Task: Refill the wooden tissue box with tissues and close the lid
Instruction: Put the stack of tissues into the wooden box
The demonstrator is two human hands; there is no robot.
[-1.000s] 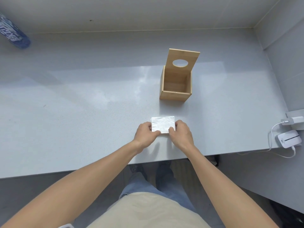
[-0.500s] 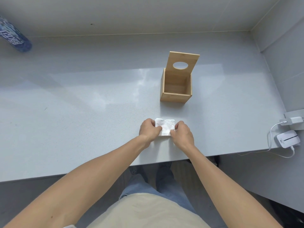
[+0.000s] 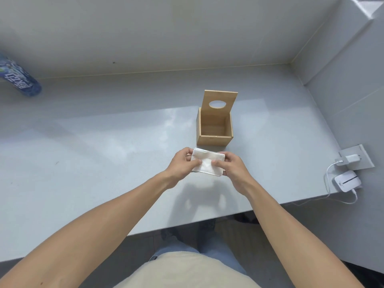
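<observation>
A: Where is the tissue pack [image 3: 207, 164]?

B: It is gripped at both ends, left hand [image 3: 182, 165] and right hand [image 3: 232, 170], just near of the open box [image 3: 215, 140] (lid [image 3: 220, 100] raised), probably for lowering level.

A: The counter [image 3: 104, 142]?

B: Not touched, judging by the shadow.

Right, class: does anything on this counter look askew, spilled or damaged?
Nothing stands out. The wooden tissue box sits upright and empty, lid raised. The left hand and right hand hold the tissue pack clear of the counter.
</observation>
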